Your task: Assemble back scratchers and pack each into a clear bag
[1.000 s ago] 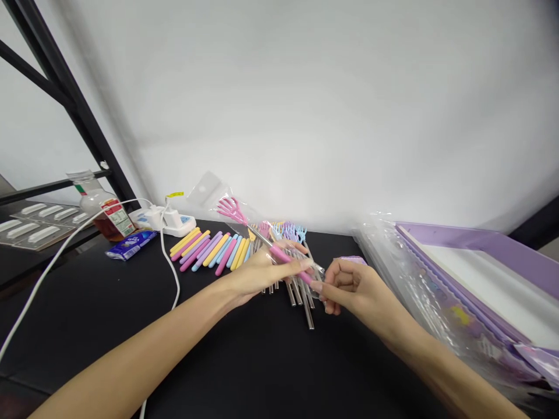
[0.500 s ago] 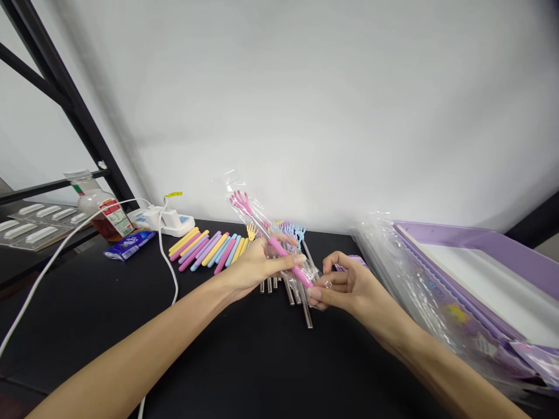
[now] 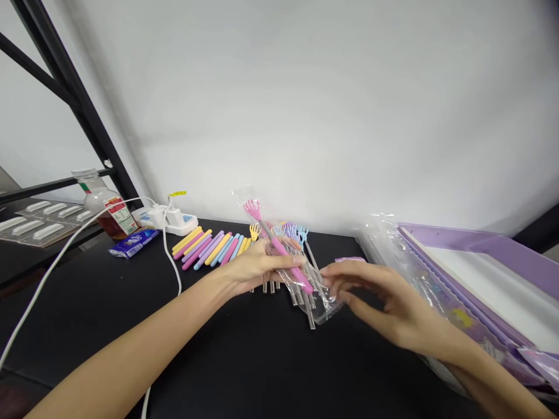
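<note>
My left hand (image 3: 257, 265) is closed around a pink back scratcher (image 3: 286, 256) inside a clear plastic bag (image 3: 325, 311). The scratcher slants, its claw head at the upper left and its handle end at the lower right. At the bag's lower right end is my right hand (image 3: 388, 297), fingers bent and fingertips against the film, apart from the handle. Below and behind the left hand lie several back scratchers (image 3: 301, 233) with coloured claw heads and bare metal rods, partly hidden. Left of them sits a row of coloured handle sleeves (image 3: 213, 249).
A purple box (image 3: 476, 238) and clear plastic bags (image 3: 393, 250) lie on the right. On the left are a power strip (image 3: 186, 224) with a white cable (image 3: 172, 262), a bottle (image 3: 109, 209), a blue packet (image 3: 133, 243) and a black metal frame (image 3: 78, 110). A white wall stands behind.
My right hand has moved right and away from the handle end, its fingers now at the bag's end. The scratcher's head has come lower and to the right, still in my left hand.
</note>
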{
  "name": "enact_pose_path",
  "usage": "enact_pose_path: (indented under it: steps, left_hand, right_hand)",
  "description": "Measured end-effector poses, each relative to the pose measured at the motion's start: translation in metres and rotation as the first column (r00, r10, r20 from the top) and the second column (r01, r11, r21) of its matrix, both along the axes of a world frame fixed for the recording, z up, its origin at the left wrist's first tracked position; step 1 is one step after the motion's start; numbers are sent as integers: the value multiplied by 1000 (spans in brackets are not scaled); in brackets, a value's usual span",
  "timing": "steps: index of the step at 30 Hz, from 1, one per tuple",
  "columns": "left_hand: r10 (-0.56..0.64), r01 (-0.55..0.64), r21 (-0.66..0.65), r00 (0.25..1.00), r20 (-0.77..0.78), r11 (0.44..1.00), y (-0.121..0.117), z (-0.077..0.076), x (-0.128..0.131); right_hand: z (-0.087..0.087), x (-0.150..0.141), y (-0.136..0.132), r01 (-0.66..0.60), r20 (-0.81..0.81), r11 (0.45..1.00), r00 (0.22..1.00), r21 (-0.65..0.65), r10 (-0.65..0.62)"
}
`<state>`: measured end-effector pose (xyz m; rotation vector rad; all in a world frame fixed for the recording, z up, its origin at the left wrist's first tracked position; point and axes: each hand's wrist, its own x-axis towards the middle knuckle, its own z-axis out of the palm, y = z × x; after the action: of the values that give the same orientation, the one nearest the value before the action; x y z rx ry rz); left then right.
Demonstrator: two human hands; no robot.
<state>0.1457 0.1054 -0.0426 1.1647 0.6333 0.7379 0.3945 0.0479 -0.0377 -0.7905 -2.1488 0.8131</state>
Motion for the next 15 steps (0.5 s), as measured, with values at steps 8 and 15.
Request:
enact_pose_path:
  steps: [8,15]
  left_hand:
    - [-29,29,1,999,-28,1000,-8,4,4]
    - [-32,32,1,999,-38,999,-10,1,5]
  right_hand:
    - [-9,-19,-10,0,189,646,956,763,-223]
    - [-8,-20,-8,-111,250,512,945,852,-212]
